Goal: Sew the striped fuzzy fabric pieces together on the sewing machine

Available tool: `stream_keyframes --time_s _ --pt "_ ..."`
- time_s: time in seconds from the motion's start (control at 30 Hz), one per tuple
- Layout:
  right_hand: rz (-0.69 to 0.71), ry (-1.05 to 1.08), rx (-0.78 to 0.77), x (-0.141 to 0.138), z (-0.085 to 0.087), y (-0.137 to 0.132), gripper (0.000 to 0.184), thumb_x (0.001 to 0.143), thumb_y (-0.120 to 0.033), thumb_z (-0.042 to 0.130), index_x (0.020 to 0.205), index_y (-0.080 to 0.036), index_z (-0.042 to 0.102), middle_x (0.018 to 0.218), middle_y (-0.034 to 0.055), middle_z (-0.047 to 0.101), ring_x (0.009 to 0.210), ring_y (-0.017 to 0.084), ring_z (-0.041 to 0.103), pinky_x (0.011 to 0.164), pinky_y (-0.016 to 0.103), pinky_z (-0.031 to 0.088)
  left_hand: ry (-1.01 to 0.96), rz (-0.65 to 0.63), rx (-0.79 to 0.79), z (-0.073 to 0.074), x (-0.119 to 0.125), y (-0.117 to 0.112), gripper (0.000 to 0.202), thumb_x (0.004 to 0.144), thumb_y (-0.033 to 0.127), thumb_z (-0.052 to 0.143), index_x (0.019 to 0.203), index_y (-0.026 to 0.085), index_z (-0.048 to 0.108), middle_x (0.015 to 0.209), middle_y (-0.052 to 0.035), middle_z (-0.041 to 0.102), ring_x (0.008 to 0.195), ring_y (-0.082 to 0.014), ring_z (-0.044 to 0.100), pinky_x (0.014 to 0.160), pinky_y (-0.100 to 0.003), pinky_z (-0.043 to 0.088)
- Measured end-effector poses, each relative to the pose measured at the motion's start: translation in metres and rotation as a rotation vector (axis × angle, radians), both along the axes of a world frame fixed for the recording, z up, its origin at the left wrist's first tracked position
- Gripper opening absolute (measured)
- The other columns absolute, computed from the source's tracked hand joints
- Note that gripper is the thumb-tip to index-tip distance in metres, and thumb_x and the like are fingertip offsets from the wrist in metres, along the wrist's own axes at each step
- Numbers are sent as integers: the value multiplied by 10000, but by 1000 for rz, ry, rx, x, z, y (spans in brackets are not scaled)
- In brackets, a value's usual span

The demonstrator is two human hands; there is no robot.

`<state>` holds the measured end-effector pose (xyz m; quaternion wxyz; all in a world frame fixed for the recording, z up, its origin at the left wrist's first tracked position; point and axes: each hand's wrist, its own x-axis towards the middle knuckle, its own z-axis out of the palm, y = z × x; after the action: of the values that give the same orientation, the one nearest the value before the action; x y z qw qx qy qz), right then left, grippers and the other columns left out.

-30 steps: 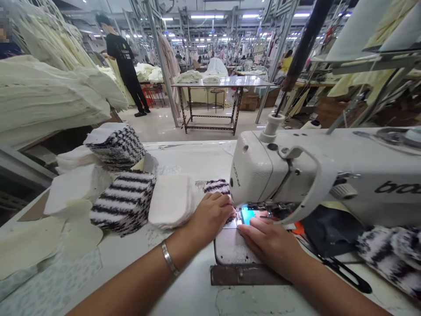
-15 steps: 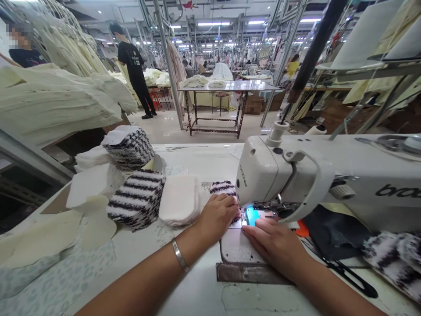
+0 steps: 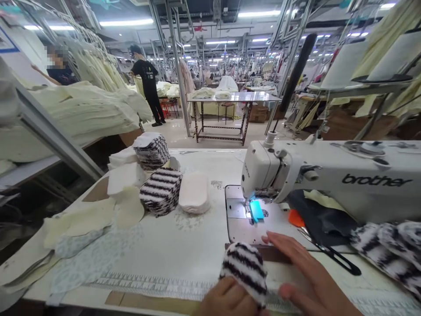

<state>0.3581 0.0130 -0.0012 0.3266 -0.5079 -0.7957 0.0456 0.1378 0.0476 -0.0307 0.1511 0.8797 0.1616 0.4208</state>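
A black-and-white striped fuzzy fabric piece is gripped in my left hand at the table's front edge. My right hand is just right of it, fingers apart, holding nothing. Ahead stands a white sewing machine with a lit needle area and a bright blue guide beside its presser foot; no fabric lies under it. Left of the machine sit a stack of striped fabric pieces and a stack of white pieces.
Black scissors and dark cloth lie right of the machine bed, near more striped fabric. Cream pattern pieces cover the left. A measuring tape runs along the front edge. Two people stand beyond the table.
Both hands have drawn back from the needle area toward the table's front edge. The striped piece came away in my left hand; my right hand has lifted off the machine bed. The view has shifted.
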Motion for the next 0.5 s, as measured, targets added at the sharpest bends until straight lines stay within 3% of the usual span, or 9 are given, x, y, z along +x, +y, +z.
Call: stream_keyframes --time_s 0.07,0.13,0.2,0.27,0.37,0.5 --pt "27 142 -102 -8 -2 -12 694 828 -642 439 1370 -222 329 1305 126 472 1188 284 451 914 388 455 -42 -45 -348 18 -11 0 163 882 294 487 777 190 555 647 -11 570 571 -126 502 528 -234 402" --pt "48 321 -261 -18 -5 -18 684 822 -589 514 1386 -272 292 1310 109 474 1172 272 472 897 377 469 -91 -29 -705 41 -19 9 177 896 343 463 852 185 531 732 -24 594 613 -126 534 537 -223 420" --pt "31 545 -398 -25 -11 -21 618 853 -476 545 1384 -308 276 1220 87 551 1087 229 543 864 355 483 -256 -27 -1154 59 -22 18 182 870 363 517 900 186 485 753 -11 593 619 -118 550 550 -212 435" --pt "8 765 -439 -28 -19 -21 558 874 -417 534 1369 -316 299 1021 52 632 922 181 612 808 337 503 -461 -46 -1537 67 -21 23 287 796 381 627 912 191 447 766 1 596 643 -118 568 582 -211 451" --pt "-32 931 -380 -25 -30 -23 544 851 -441 554 1340 -290 370 779 10 619 693 151 607 668 302 525 -601 -61 -1648 62 -17 23 405 708 340 731 943 187 439 816 -5 616 715 -121 588 649 -211 464" --pt "-155 937 -411 -22 -25 -32 573 843 -523 519 1310 -200 445 679 23 604 642 173 601 638 323 523 -591 -71 -1640 50 -15 18 440 674 318 766 968 167 475 762 -4 624 653 -100 577 595 -180 450"
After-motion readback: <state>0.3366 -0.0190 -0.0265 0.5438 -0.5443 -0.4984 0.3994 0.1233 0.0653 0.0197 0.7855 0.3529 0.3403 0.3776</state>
